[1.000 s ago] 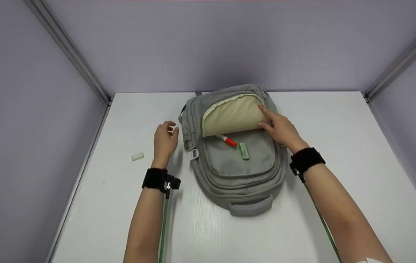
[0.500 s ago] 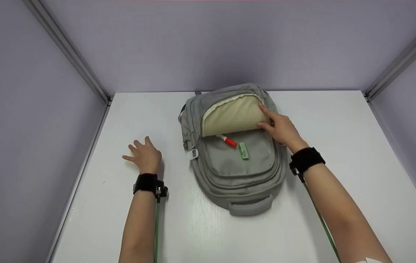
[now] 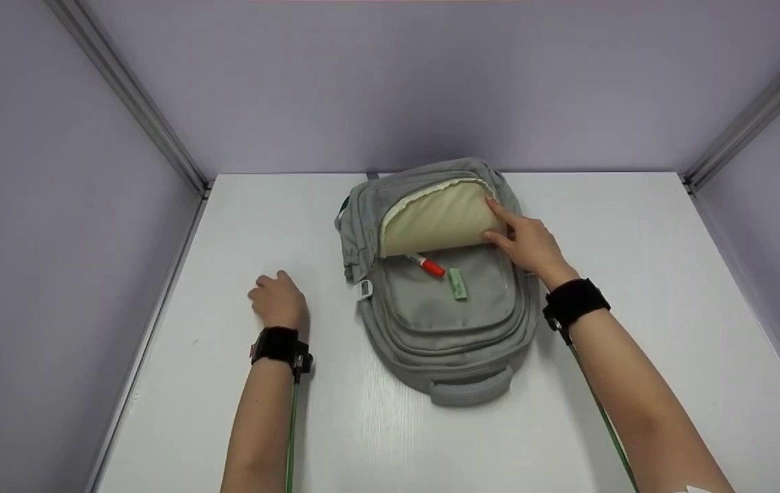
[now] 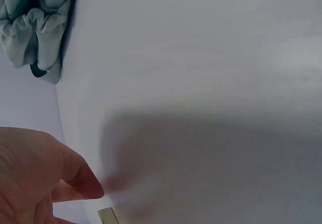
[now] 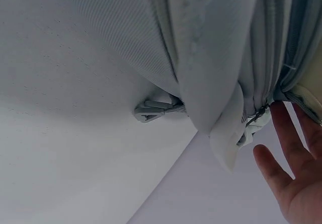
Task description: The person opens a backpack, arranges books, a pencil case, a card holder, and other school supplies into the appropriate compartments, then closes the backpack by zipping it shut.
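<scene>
The grey backpack (image 3: 458,308) lies with its front pocket part unzipped and the cream lining (image 3: 437,219) turned out. My right hand (image 3: 530,246) holds the edge of that pocket flap, thumb and index finger on the lining; in the right wrist view other fingers (image 5: 289,133) reach along the pocket edge. My left hand (image 3: 279,301) is low over the table left of the bag, fingers bent. A small pale eraser (image 4: 108,216) is just below the thumb in the left wrist view; the hand covers it in the head view.
A red-capped marker (image 3: 427,264) and a green eraser-like block (image 3: 457,284) lie on the backpack's front below the flap. A white tag (image 3: 363,289) hangs at its left side. The white table (image 3: 643,329) is bounded by grey panels at the back and both sides.
My left hand has moved left and towards me from the bag's side to over the pale eraser; its spread fingers have drawn in. My right hand stays on the flap.
</scene>
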{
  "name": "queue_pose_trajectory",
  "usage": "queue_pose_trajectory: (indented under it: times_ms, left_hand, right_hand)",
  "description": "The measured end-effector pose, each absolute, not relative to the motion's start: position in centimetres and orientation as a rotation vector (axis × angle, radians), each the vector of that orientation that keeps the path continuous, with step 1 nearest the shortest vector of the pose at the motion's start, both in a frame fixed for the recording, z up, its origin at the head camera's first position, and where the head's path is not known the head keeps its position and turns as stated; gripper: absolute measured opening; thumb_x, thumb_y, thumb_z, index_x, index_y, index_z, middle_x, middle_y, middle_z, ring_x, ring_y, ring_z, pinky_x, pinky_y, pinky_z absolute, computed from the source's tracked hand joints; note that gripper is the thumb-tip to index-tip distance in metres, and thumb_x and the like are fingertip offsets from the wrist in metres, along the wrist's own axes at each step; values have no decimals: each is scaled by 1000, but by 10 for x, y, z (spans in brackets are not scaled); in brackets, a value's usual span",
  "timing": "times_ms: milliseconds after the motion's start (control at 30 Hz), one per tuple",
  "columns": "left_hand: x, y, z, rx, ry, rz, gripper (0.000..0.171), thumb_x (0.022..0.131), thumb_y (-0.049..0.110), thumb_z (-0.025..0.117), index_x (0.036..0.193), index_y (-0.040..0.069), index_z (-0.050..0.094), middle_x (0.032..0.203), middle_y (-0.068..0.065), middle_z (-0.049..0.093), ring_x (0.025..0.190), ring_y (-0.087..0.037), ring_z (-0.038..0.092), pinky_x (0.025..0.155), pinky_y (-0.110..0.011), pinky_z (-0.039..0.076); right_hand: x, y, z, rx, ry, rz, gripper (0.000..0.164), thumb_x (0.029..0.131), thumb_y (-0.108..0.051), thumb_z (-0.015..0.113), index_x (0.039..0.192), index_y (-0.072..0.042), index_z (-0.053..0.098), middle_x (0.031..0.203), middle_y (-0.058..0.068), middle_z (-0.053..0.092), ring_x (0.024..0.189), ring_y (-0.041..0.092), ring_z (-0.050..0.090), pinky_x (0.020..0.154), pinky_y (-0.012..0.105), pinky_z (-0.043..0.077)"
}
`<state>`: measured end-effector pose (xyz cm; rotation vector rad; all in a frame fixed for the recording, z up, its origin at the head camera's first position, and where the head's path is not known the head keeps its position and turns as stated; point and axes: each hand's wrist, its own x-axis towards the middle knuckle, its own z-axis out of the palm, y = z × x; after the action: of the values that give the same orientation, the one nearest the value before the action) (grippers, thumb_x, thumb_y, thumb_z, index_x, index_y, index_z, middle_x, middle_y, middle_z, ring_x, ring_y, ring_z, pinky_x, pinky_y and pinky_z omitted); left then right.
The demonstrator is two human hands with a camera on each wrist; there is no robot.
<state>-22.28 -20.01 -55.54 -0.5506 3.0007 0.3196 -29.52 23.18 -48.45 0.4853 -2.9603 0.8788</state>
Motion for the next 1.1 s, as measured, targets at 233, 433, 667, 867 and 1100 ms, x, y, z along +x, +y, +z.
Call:
queue_pose_trajectory:
  times_ms: [233, 433, 667, 867, 1100]
  left_hand:
    - [-228, -191, -557, -458, 3091, 380, 19, 97, -5, 46, 109, -9, 60, 102, -32, 53, 91, -46, 57, 68, -53, 53]
    - [-234, -189, -557, -407, 3153, 378, 20, 96, -4, 49, 95, -8, 68, 90, -27, 61, 83, -44, 63, 64, -54, 53]
    - [-236, -187, -556, -342, 3184, 449, 16, 94, -5, 53, 87, -7, 67, 84, -26, 64, 77, -42, 65, 61, -52, 53]
    - [-240, -181, -544, -260, 3310, 535, 8, 89, -11, 57, 88, -10, 65, 82, -24, 61, 76, -39, 64, 58, -47, 53]
    - [-247, -161, -510, 342, 3879, 990, 13, 93, -4, 60, 104, -8, 67, 101, -22, 64, 90, -36, 63, 75, -43, 54]
  right_hand:
    - [-292, 232, -482, 474, -2967, 835, 68, 93, -48, 62, 153, -34, 33, 102, 20, 65, 89, 31, 60, 78, 49, 47]
    - [-291, 233, -482, 481, -2933, 838, 67, 92, -47, 64, 152, -32, 38, 77, 8, 54, 68, 24, 47, 69, 42, 40]
    - [-289, 233, -484, 492, -2926, 835, 66, 93, -46, 63, 152, -30, 38, 77, 8, 55, 68, 23, 47, 67, 41, 39]
    - [-289, 233, -483, 539, -2902, 819, 64, 94, -43, 63, 151, -27, 39, 69, 5, 52, 60, 20, 44, 61, 36, 36]
    - [-290, 234, -484, 529, -2904, 836, 65, 93, -44, 64, 151, -27, 40, 71, 5, 52, 61, 20, 43, 62, 36, 35]
